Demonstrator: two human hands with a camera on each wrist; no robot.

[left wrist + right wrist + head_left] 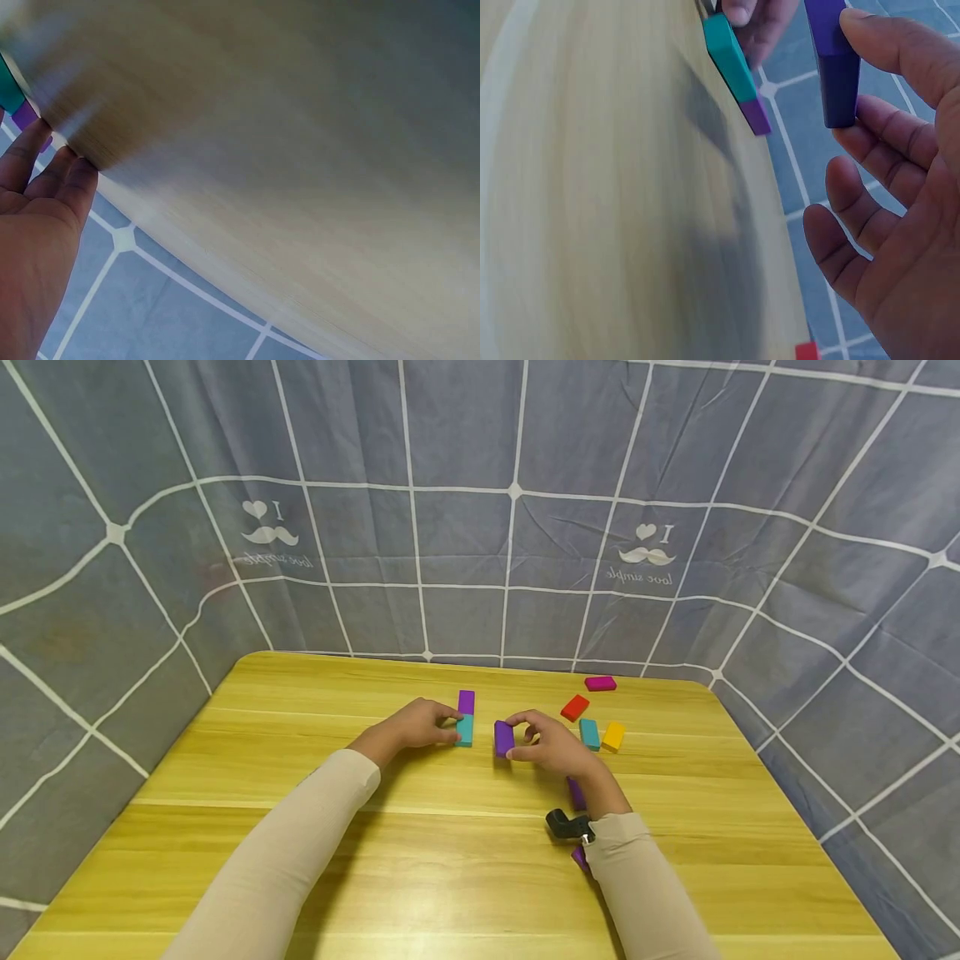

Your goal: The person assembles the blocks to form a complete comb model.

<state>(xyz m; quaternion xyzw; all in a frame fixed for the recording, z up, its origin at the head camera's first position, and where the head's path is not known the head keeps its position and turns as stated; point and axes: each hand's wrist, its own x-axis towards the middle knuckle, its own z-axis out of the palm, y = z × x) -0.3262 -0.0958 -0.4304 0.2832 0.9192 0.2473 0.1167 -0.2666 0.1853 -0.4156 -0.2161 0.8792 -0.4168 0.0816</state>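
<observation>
My right hand (551, 745) pinches a purple block (504, 739) between thumb and fingers, off the table; the right wrist view shows the same purple block (836, 67) upright, with two fingers extended loosely below. To its left, a teal block (465, 732) and another purple block (467, 702) lie end to end in a line. The fingertips of my left hand (420, 723) grip the teal block at its left side. In the left wrist view, the teal block (9, 86) is partly cut off by the frame edge, beside my left hand's fingers (56, 180).
On the right lie a magenta block (600, 683), a red block (575, 707), a second teal block (590, 734) and a yellow block (613, 737). More purple blocks (576, 794) are partly hidden by my right arm. A grey curtain (465, 543) surrounds the wooden table (420, 877).
</observation>
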